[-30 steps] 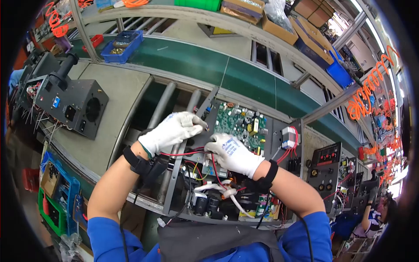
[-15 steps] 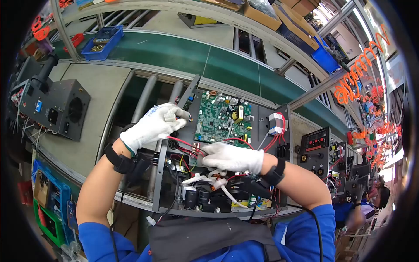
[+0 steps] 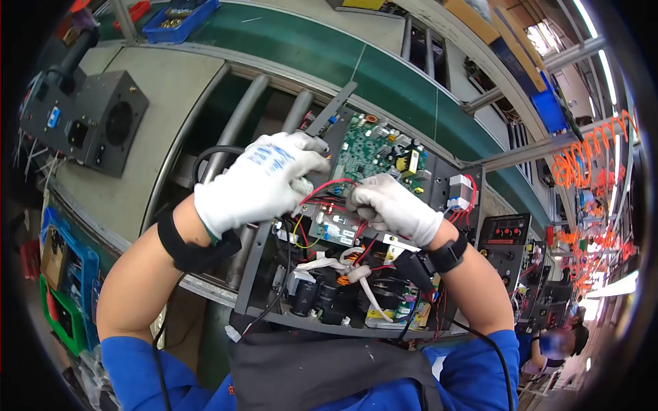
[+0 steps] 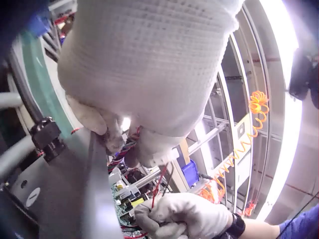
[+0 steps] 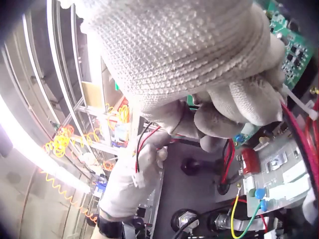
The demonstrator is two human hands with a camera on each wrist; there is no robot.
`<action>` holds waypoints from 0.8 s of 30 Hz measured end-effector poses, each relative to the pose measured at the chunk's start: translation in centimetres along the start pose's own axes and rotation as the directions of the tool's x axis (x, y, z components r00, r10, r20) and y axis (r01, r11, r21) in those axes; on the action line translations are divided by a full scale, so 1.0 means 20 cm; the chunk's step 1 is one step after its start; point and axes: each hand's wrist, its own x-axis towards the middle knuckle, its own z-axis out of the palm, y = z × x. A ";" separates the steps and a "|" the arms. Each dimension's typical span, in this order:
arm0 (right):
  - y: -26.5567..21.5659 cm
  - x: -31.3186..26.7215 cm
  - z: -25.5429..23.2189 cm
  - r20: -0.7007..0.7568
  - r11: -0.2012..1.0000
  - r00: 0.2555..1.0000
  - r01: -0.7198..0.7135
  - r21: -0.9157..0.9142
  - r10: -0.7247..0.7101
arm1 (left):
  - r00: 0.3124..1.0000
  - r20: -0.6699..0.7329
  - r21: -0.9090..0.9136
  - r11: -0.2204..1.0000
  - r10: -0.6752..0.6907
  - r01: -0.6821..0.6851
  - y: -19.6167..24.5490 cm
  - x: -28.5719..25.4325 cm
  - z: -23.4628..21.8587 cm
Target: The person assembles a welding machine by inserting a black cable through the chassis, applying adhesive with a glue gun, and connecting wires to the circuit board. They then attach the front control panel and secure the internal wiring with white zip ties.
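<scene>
Red and black wires (image 4: pixel 158 186) with a white connector (image 4: pixel 167 157) run between two white-gloved hands. My left hand (image 3: pixel 264 179) (image 4: pixel 144 74) holds these wires, its fingers bent, over the left side of an open dark metal chassis (image 3: pixel 252 270). Curled fingers of my right hand (image 3: pixel 397 207) (image 5: pixel 194 59) pinch the wires near the chassis middle. A green circuit board (image 3: pixel 373 154) lies just beyond the hands. Below them sits a smaller board (image 3: pixel 339 228) with a yellow-green wire (image 5: pixel 234 219). The right wrist view shows the connector (image 5: pixel 138 178) beside my left hand (image 5: pixel 127 184).
Metal rollers (image 3: pixel 236 130) and a black box unit with a fan (image 3: pixel 118 123) lie to the left. A panel with red knobs (image 3: pixel 506 233) stands at right. Behind runs a green belt (image 3: pixel 301 51); a frame post (image 3: pixel 521 145) slants at back right. Another person (image 3: pixel 558 342) is at far right.
The head view has shifted. My left hand has turned, its back now facing up, and moved nearer the right one. The right hand's fingers have gone from extended to curled around the wires.
</scene>
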 end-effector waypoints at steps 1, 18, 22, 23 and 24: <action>0.00 0.00 0.00 0.061 0.956 0.972 0.233 -0.178 -0.226 | 0.997 -0.059 0.041 0.998 -0.045 0.048 0.04 -0.03 0.01; -0.25 0.14 -0.13 0.273 0.806 0.962 0.173 -0.566 -0.015 | 0.823 0.499 -0.201 0.960 0.270 -0.193 0.28 -0.23 0.24; -0.40 0.11 -0.11 0.354 0.643 0.932 0.319 -0.696 -0.079 | 0.864 0.413 -0.116 0.958 0.287 -0.263 0.29 -0.22 0.19; -0.40 0.08 -0.11 0.349 0.604 0.933 0.325 -0.727 -0.082 | 0.878 0.386 -0.146 0.959 0.282 -0.243 0.30 -0.19 0.12; -0.39 0.04 -0.09 0.348 0.565 0.933 0.333 -0.755 -0.085 | 0.866 0.400 -0.106 0.954 0.300 -0.282 0.29 -0.18 0.02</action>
